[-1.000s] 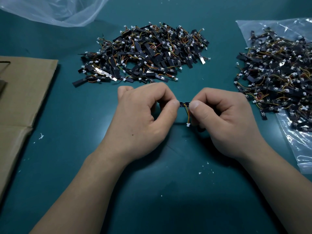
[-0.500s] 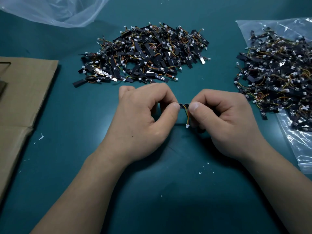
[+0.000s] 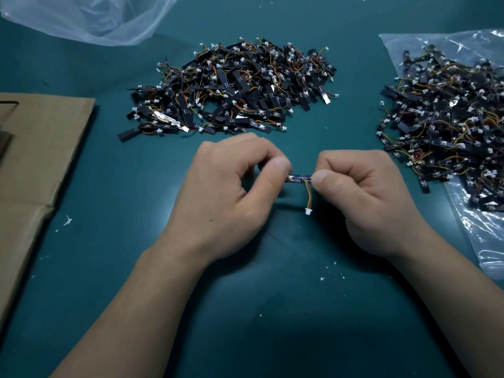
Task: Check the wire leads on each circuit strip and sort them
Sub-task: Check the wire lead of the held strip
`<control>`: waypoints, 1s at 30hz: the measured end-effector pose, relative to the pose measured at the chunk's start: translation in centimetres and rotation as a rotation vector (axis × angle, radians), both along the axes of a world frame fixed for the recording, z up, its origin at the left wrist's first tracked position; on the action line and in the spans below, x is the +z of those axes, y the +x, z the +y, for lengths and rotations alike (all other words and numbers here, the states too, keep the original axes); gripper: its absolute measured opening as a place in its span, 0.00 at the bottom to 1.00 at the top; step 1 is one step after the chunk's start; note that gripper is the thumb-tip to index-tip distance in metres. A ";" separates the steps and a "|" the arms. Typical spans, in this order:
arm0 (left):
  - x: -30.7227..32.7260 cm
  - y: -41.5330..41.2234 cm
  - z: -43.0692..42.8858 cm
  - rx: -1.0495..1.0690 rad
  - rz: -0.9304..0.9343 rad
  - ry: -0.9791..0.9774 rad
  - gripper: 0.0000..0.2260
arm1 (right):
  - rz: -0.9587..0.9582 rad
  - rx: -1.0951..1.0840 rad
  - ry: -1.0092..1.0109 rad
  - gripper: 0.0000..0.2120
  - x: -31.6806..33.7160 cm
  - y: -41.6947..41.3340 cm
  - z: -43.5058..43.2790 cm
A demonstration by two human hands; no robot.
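A short black circuit strip is held level between both hands above the green mat. My left hand pinches its left end between thumb and fingers. My right hand pinches its right end. Thin red, yellow and orange wire leads hang down from the strip and end in a small white connector. A loose pile of similar strips lies on the mat behind my hands. A second pile lies on a clear plastic bag at the right.
A flattened cardboard sheet lies at the left edge. A crumpled clear plastic bag sits at the top left. The right bag's plastic reaches toward the near right. Small white crumbs dot the mat.
My hands have drawn slightly apart, so more of the strip shows between the thumbs. The wire leads hang a little freer. The piles have not moved.
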State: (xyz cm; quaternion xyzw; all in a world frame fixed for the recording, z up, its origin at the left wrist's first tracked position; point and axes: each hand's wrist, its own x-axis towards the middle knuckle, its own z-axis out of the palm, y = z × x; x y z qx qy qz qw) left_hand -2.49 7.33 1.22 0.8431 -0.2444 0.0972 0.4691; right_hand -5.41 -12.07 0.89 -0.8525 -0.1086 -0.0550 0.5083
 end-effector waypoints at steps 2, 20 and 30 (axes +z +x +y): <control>0.0 0.2 0.3 0.180 -0.091 -0.013 0.09 | 0.010 -0.012 0.093 0.18 0.0 0.1 -0.1; -1.1 1.6 1.7 0.713 0.118 0.428 0.15 | -0.002 -0.053 0.059 0.15 -0.1 0.2 -0.2; -0.5 1.4 1.4 0.676 0.001 0.274 0.05 | -0.029 -0.257 0.559 0.14 0.0 1.0 -0.9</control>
